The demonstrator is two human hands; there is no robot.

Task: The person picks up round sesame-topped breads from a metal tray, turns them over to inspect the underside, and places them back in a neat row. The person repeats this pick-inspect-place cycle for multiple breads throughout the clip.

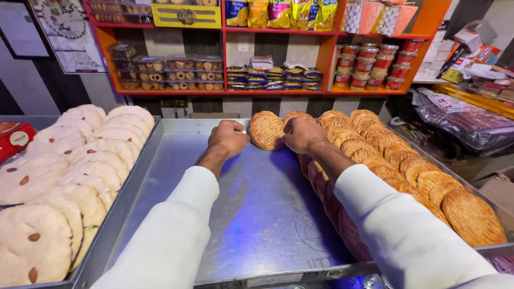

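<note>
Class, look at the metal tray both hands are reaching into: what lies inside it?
Inside the metal tray lie overlapping rows of round golden-brown biscuits along its right side. The left hand and right hand grip one biscuit. The right sleeve covers further biscuits.

Round flatbreads line the metal tray's right side — another tray of breads lies left, shelves behind.

Two hands: left hand, right hand. Two big metal trays: middle tray, left tray. About twenty brown round cookies, rows overlapping, exact count hard to tell. About fifteen pale round cookies. One red box. Twelve red-lidded jars, roughly. Four yellow snack bags.
</note>
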